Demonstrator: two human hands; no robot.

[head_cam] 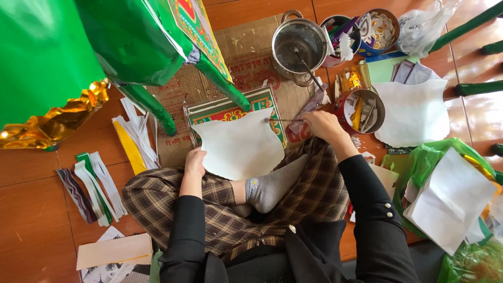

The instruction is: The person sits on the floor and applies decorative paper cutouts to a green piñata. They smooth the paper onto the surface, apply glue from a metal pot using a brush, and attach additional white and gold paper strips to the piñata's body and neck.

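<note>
Big green paper-covered structure fills the far left corner of the floor, gold foil trim hanging at its edge, its green legs coming down onto a flattened cardboard sheet. Person sits cross-legged on the wooden floor at the near edge, plaid trousers, grey sock turned up in the middle.

White cut paper shape lies across the knees and over a red-green patterned printed panel resting on the cardboard. Left hand rests flat on the sheet's left edge, fingers pressed together on the paper. Right hand is at the sheet's upper right corner, fingers clamped on a thin stick whose tip touches the paper edge.

Toward the far edge of the floor: metal pot with a brush handle leaning out of it. Just right of the pot, two round tins of paper scraps, and a third tin just beside the right hand. Another white paper cut-out lies right of that tin. Green plastic bag with white sheets at the right edge. Strips of cut paper lie near the left edge, beside the left knee.
</note>
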